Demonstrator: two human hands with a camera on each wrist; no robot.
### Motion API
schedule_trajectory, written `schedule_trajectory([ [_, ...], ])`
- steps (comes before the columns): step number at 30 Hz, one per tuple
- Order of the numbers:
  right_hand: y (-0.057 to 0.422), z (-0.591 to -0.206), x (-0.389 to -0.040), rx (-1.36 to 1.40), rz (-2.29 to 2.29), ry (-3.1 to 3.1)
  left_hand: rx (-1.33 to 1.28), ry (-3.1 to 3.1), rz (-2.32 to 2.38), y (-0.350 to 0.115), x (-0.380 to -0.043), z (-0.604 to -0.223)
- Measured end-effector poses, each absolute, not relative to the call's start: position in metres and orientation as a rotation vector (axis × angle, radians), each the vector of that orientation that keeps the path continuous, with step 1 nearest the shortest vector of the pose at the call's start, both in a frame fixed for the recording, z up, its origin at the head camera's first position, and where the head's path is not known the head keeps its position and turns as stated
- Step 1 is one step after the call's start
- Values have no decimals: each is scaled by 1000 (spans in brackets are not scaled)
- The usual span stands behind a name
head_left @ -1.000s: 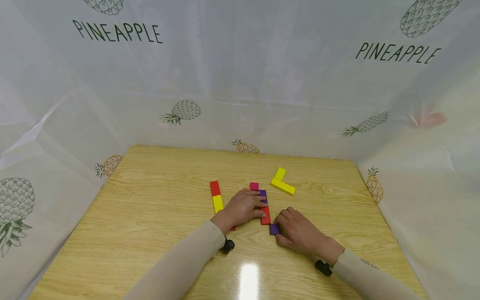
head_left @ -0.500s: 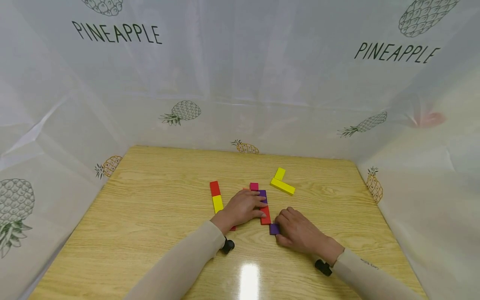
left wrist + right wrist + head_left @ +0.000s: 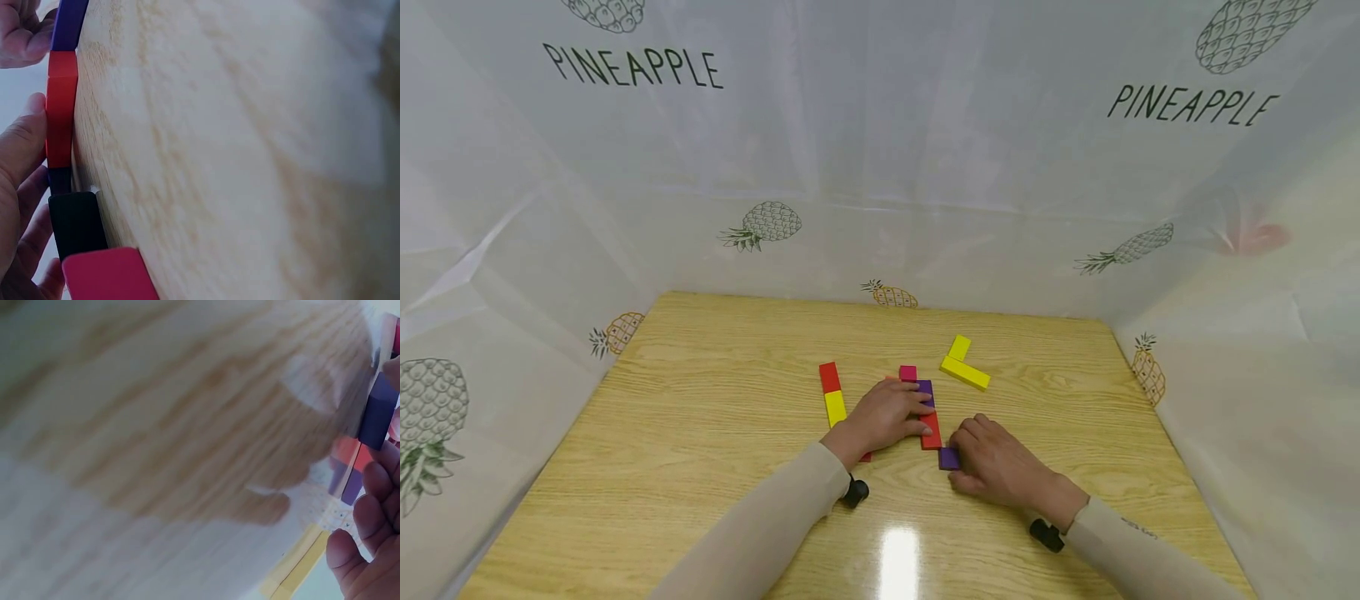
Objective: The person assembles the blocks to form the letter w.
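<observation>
In the head view, my left hand (image 3: 886,414) rests over a slanted row of blocks. Its fingertips touch a purple block (image 3: 927,388) and its thumb lies on a red block (image 3: 931,437). In the left wrist view, that thumb tip is against the side of the red block (image 3: 60,119). A small purple block (image 3: 948,459) sits at the red block's near corner, and my right hand (image 3: 1000,461) pinches it between thumb and curled fingers. A magenta block (image 3: 908,372) tops the row; in the left wrist view a dark block (image 3: 78,225) lies beside it.
A red block (image 3: 830,377) and a yellow block (image 3: 836,407) form a second line, partly hidden by the left wrist. Beyond the right hand, a long yellow block (image 3: 966,372) meets a short yellow block (image 3: 960,347). Pineapple-print sheeting (image 3: 985,233) borders the wooden table (image 3: 700,417).
The right thumb has shifted very slightly left beside the small purple block. Both hands and the blocks otherwise keep their places.
</observation>
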State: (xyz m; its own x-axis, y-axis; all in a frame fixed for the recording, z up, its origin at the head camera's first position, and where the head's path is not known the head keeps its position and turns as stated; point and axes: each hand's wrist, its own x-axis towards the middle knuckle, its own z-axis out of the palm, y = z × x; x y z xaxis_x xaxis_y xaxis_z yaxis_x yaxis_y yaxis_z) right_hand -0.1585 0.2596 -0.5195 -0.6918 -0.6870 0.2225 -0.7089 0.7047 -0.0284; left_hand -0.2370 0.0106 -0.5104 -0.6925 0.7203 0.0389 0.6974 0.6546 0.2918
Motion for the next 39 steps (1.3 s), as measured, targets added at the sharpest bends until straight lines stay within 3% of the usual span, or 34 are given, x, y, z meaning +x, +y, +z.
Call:
schedule_trajectory([
  [13, 266, -510, -173, 1018, 273, -2705, 1201, 2785, 454, 10, -237, -512],
  [39, 278, -495, -289, 523, 131, -2916, 1201, 2787, 429, 11, -237, -515],
])
